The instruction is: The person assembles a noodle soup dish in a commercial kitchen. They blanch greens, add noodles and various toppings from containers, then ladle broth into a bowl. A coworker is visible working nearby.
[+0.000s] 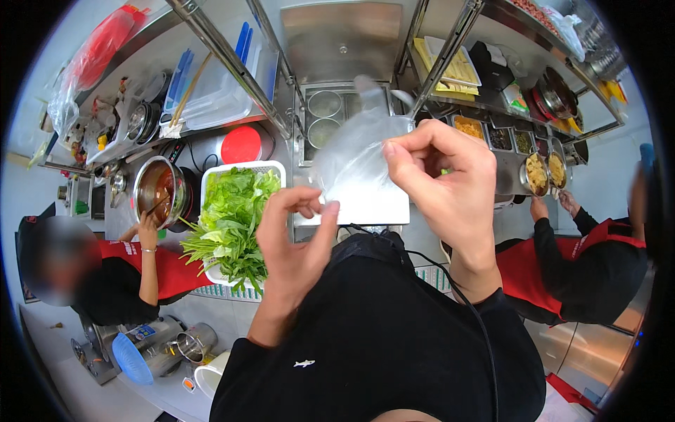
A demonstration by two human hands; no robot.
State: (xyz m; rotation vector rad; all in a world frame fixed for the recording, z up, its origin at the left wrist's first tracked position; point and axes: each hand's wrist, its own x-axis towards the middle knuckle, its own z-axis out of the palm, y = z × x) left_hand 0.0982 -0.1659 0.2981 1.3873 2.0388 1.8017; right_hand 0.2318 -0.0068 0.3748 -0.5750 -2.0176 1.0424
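Note:
In front of me spreads a thin clear plastic piece (351, 155) with narrow lobes at its far end; whether it is a bag or a disposable glove I cannot tell. My right hand (450, 179) pinches its right edge between thumb and forefinger. At its near left edge is my left hand (299, 235), thumb and curled fingers apart; any contact with the plastic is unclear. Beneath the plastic lies a white flat surface (380, 211). Left of my left hand stands a white basket (283, 176) of green leaves (239, 211).
Behind the plastic are metal wells with round strainers (325, 104). A red round lid (240, 145) lies left. At the left a co-worker's hand (148, 232) stirs a pot (158, 186); another person's hands (540, 209) hold bowls (534, 174) at the right. Metal shelf posts (450, 53) rise on both sides.

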